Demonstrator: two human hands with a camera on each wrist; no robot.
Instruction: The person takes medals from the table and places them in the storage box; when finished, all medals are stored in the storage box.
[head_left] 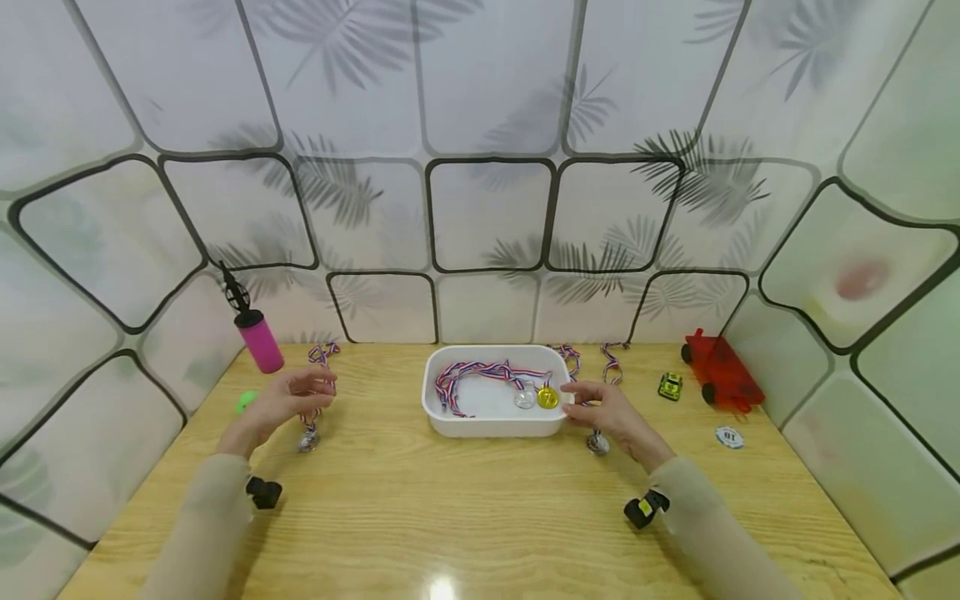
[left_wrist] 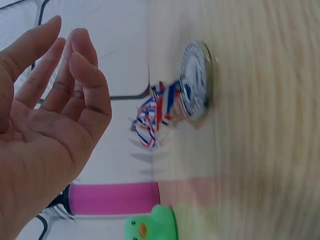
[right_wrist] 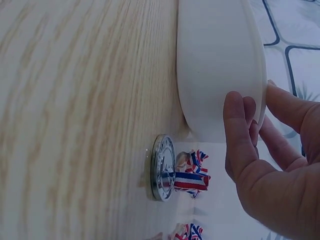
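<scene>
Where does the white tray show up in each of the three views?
Head: the white tray sits at table centre, holding ribboned medals, with the right hand at its right end.
Left wrist: not in it; only the left hand, a silver medal, a pink pump and a green toy show.
Right wrist: its outer wall fills the top centre, fingers touching the rim.
Shared landmark: the light wooden table, in all three views.

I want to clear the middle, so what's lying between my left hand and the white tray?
In the head view, only bare wood separates the left hand from the tray; the nearest medal lies below the hand, not in that stretch.
</scene>
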